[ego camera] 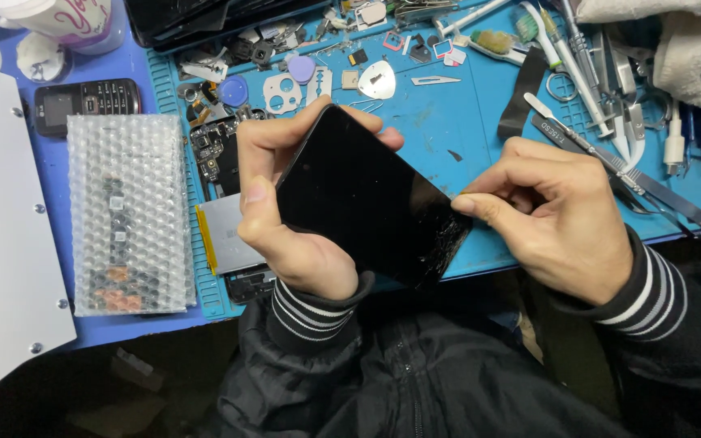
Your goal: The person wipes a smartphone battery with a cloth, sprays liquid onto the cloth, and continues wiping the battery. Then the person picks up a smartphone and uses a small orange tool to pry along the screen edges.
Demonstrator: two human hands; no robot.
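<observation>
Black glass phone screen panel (367,199), cracked at its lower right corner, sits tilted in my hands above the blue silicone work mat (448,130). My left hand (285,219) is clamped on its left edge, thumb over the face, fingers curled behind. My right hand (553,215) pinches at the cracked corner, thumb and forefinger pressed together right at the panel's edge.

Judged step: picking at that corner, likely lifting a film or splinter off the glass. Next move calls for a slow, shallow pull with the left hand holding firm; fractured glass there could shed shards.

Hard to tell: whether anything is actually caught between my right fingertips, too small to see. Panel's back is hidden. Beneath it lies an opened phone body with silver battery (225,235), mostly covered by my left hand. Bubble-wrap packet (127,215) lies to the left; its contents blur. Black keypad phone (87,101) beyond it. Metal tweezers and pry tools (602,81) at upper right overlap, hard to separate.
</observation>
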